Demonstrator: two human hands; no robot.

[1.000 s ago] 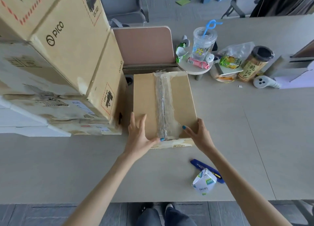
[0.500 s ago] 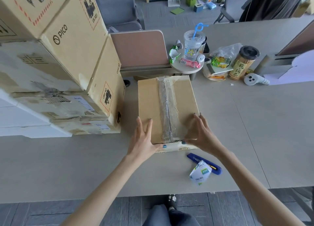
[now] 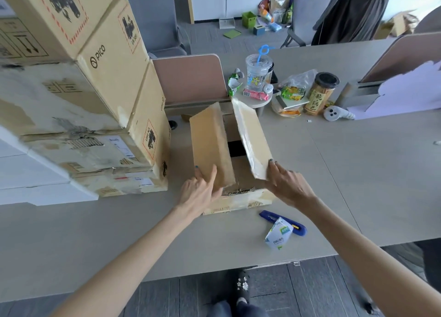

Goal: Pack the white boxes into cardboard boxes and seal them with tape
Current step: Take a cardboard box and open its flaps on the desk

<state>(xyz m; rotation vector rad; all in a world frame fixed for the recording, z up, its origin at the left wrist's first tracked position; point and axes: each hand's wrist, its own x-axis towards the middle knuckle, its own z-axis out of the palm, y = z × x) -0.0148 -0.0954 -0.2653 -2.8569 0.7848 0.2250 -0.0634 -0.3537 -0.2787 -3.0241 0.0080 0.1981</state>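
Observation:
A small cardboard box [image 3: 238, 203] sits on the table in front of me with its two long top flaps lifted apart. My left hand [image 3: 199, 192] grips the near end of the left flap [image 3: 210, 144]. My right hand [image 3: 286, 185] pinches the near corner of the right flap [image 3: 251, 140], which carries old clear tape along its edge. Between them the inner flaps show, with a dark gap in the middle. What lies inside is hidden. White boxes [image 3: 35, 171] lie at the far left under a stack of cardboard.
Large PICO cardboard boxes [image 3: 107, 82] are stacked close to the left of the small box. A blue utility knife [image 3: 299, 230] and a white paper packet [image 3: 278, 233] lie near the table's front edge. Behind stand a desk divider [image 3: 188, 78], a cup [image 3: 259, 72], a jar [image 3: 321, 93] and snacks.
The box was closed with tape along its seam and both hands at its near edge. Now the hands have pulled the two top flaps up and apart.

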